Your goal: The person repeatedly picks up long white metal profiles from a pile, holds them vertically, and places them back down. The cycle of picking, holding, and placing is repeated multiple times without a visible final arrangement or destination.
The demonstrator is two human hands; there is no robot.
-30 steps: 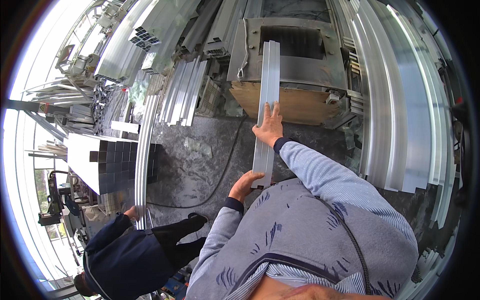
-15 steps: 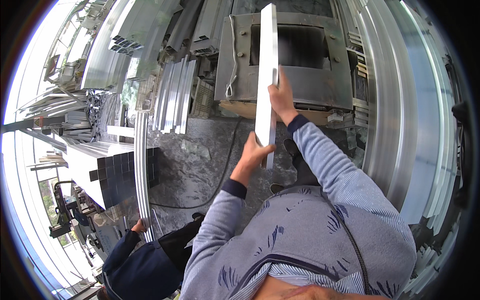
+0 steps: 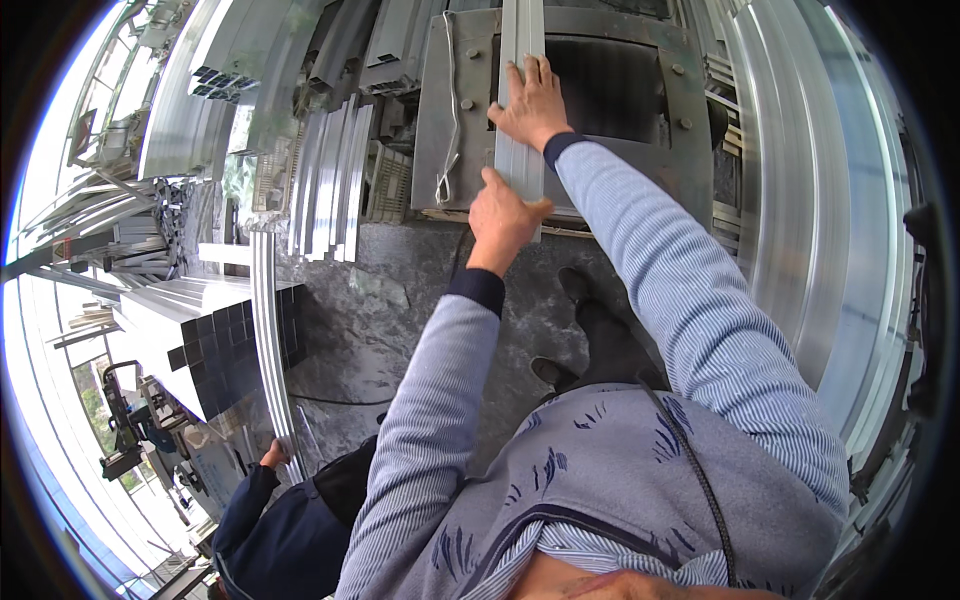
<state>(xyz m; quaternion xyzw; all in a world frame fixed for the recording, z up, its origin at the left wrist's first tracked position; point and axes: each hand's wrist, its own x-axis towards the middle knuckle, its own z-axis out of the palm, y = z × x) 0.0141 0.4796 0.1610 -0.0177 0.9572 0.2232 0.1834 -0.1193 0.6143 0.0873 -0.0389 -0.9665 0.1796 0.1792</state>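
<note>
A long silver metal profile reaches from in front of me across the dark machine table, its grooved face up. My left hand is closed around its near end, thumb across the top and fingers at the left edge. Farther along, my right hand lies on the upper face with fingers spread and thumb at the left edge. Beneath the profile is the grey metal table, which has a dark rectangular recess.
At lower left a co-worker in dark clothes holds another long profile. Stacked square tubes stand beside it. Bundled profiles lie left of the table, and long panels line the right. A cable crosses the floor.
The profile has moved away from me and down onto the table, turned with its grooved face up. My right hand has shifted from its side to its top; both arms reach farther forward.
</note>
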